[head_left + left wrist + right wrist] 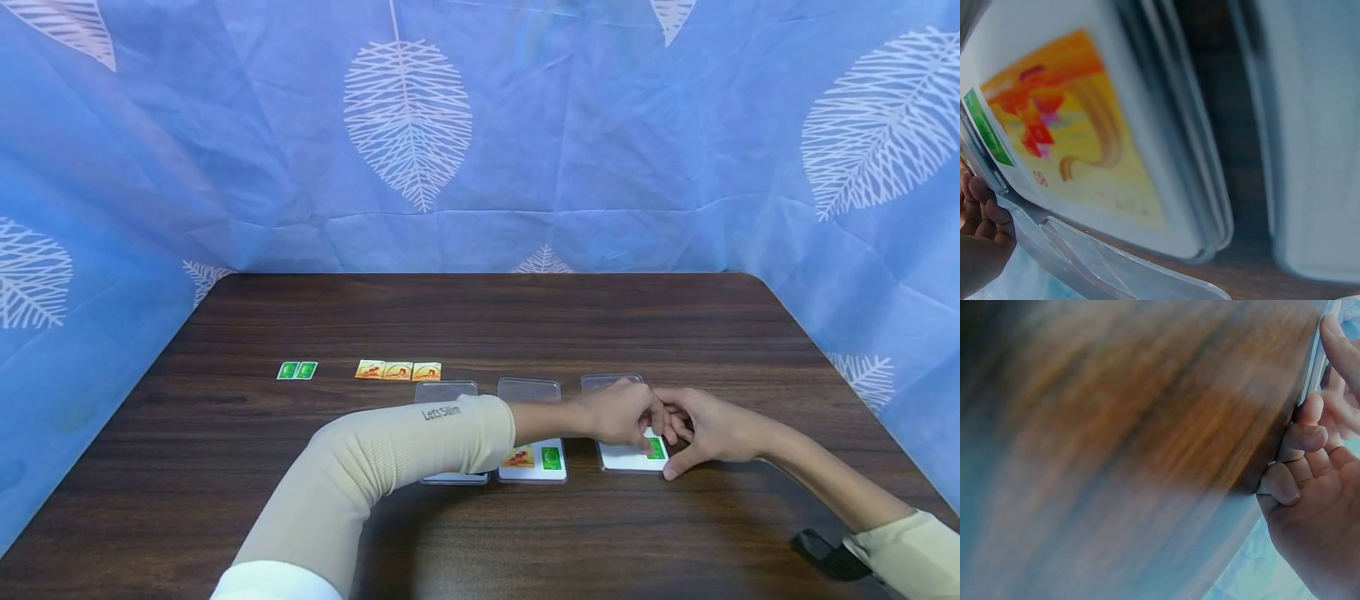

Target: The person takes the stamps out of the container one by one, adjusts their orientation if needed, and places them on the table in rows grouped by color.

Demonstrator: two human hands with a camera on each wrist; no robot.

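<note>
Three shallow clear plastic cases lie in a row with their lids open toward the back: the right case, the middle case and the left case. On the right case's white base is a green sticker. My left hand reaches across and touches this sticker with a fingertip; its thumb is hidden. My right hand holds the case's right edge, thumb at the front corner, fingers bent near the left fingertips. The middle case bears an orange-yellow sticker and another green sticker. My left sleeve covers most of the left case.
Two green stickers lie at the back left of the dark wooden table. Beside them is a row of three orange-yellow stickers. A blue leaf-patterned cloth hangs behind the table and at both sides.
</note>
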